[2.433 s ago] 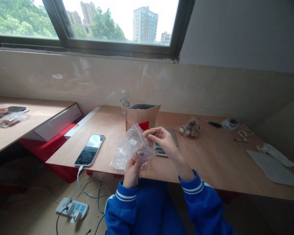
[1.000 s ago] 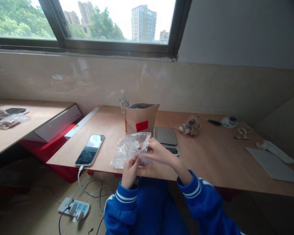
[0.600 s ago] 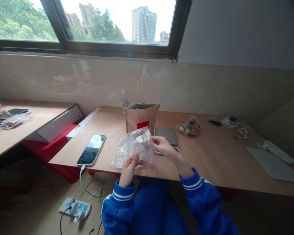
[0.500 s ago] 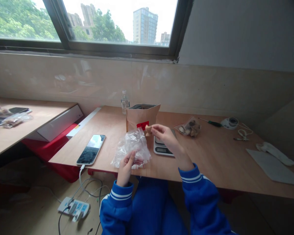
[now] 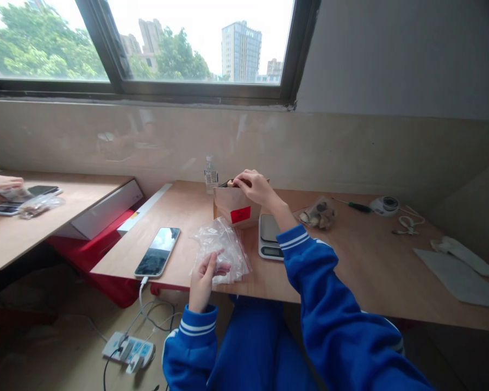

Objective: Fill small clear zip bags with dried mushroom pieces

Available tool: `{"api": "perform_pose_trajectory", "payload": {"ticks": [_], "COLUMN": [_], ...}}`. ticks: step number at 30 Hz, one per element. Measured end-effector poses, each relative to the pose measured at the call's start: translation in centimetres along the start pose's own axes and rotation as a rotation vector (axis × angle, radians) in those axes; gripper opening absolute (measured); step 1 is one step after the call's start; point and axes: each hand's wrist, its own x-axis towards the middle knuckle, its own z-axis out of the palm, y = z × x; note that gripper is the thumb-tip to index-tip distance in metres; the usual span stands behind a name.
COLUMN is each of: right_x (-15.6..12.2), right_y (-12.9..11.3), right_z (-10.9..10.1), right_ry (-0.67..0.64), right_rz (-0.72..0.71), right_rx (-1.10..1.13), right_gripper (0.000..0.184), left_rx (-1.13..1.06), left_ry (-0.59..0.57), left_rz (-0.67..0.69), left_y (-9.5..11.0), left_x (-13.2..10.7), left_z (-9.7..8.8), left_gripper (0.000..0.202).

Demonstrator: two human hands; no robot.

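At open mouth of brn bag (image 5: 225, 202), R hand (image 5: 253, 187) holds tan pc (image 5: 230, 183).

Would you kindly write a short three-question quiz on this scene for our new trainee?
1. True or false: the left hand touches the crumpled clear plastic.

2. Multiple choice: which of these has a white cable attached?
A) screwdriver
B) phone
C) water bottle

3. Fill in the blank: the right hand holds a small pale piece at the mouth of the brown paper bag, whose front label is ____ in colour.

Key: 1. True. 2. B. 3. Red.
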Motion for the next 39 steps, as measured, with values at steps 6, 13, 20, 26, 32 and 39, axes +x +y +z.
{"api": "perform_pose_trajectory", "payload": {"ticks": [6, 13, 20, 26, 32, 39], "right_x": [0.7, 0.9, -7.5, -14.6, -15.6, -16.8], "right_y": [-0.8, -1.5, -5.9, -5.4, -6.7, -8.8], "right_z": [0.8, 0.9, 2.1, 6.4, 5.7, 6.6], "right_ry": [0.002, 0.022, 0.295, 0.094, 0.154, 0.403], "right_rz": [-0.051, -0.033, 0.315, 0.912, 0.936, 0.918], "right_rx": [-0.095, 0.072, 0.243, 0.793, 0.936, 1.014], "right_gripper": [0.032, 0.039, 0.041, 0.052, 0.05, 0.037], "left_rx": [0.005, -0.011, 0.018, 0.168, 0.229, 0.218], "left_ry": [-0.018, -0.009, -0.036, -0.19, -0.297, -0.458], "left_rz": [0.01, 0.0, 0.046, 0.119, 0.046, -0.06], "left_y": [0.0, 0.1, -0.1, -0.4, 0.6, 1.1], "left_x": [-0.3, -0.4, -0.3, -0.6, -1.0, -2.0], "left_z": [0.3, 0.5, 1.2, 0.4, -1.2, -0.9], "left_gripper": [0.06, 0.058, 0.051, 0.042, 0.043, 0.042]}}
